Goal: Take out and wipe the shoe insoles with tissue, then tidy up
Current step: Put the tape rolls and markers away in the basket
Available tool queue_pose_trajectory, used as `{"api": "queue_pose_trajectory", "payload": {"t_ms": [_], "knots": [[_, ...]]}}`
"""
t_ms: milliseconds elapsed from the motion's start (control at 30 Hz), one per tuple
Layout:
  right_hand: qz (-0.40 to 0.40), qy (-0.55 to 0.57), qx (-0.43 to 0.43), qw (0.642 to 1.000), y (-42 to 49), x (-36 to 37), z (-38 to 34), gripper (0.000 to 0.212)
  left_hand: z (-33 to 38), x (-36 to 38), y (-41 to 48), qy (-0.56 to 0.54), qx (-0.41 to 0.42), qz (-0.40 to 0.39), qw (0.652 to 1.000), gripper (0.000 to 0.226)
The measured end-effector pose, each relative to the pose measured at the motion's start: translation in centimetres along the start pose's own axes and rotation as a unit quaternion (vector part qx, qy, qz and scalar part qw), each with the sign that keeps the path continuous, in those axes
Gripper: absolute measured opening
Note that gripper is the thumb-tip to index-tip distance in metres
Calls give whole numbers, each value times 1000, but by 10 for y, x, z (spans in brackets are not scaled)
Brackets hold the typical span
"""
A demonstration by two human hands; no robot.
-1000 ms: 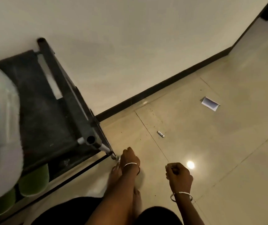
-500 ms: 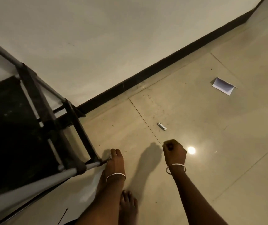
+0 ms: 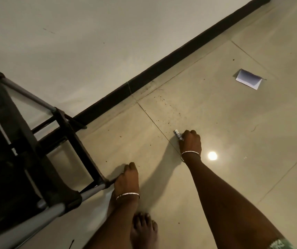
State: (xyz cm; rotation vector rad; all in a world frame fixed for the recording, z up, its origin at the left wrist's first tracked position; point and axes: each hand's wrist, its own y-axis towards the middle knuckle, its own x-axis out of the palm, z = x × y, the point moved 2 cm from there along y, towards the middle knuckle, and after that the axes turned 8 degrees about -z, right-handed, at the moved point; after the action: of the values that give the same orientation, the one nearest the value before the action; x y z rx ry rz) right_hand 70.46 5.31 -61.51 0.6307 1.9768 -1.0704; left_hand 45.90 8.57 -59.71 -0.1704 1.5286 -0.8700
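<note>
Small silver strip (image 3: 178, 135) on floor tile, touching fingers

A folded white paper (image 3: 248, 79) lies on the tiled floor (image 3: 234, 177) at upper right. A black skirting board (image 3: 162, 69) crosses the frame diagonally.

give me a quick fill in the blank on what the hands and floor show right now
1. The right hand reaches a small silver strip lying on the ____.
2. The left hand rests at the foot of the dark ____.
3. Each wrist wears a thin ____.
4. A folded white paper lies near the dark ____.

Missing words: floor; rack; bangle; skirting
</note>
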Motion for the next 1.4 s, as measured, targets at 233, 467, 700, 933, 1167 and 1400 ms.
{"api": "queue_pose_trajectory", "payload": {"t_ms": [233,467,700,933,1167,1400], "knots": [[-26,60,13,998,-42,2,-1,22,36,-58,3,0,46,-2,999,29],[27,214,43,975,-136,-37,-10,18,62,-144,-18,22,127,-16,992,42],[56,337,57,938,-223,-116,-29,22,83,-220,-101,61,197,-34,978,56],[100,433,7,896,-308,-201,-46,21,72,-323,-219,-21,207,37,977,40],[108,650,-96,746,-428,-287,-68,7,42,-365,-369,-355,236,123,896,42],[-13,739,-145,658,-535,-335,-102,20,-4,-356,-486,-507,268,174,800,34]]}}
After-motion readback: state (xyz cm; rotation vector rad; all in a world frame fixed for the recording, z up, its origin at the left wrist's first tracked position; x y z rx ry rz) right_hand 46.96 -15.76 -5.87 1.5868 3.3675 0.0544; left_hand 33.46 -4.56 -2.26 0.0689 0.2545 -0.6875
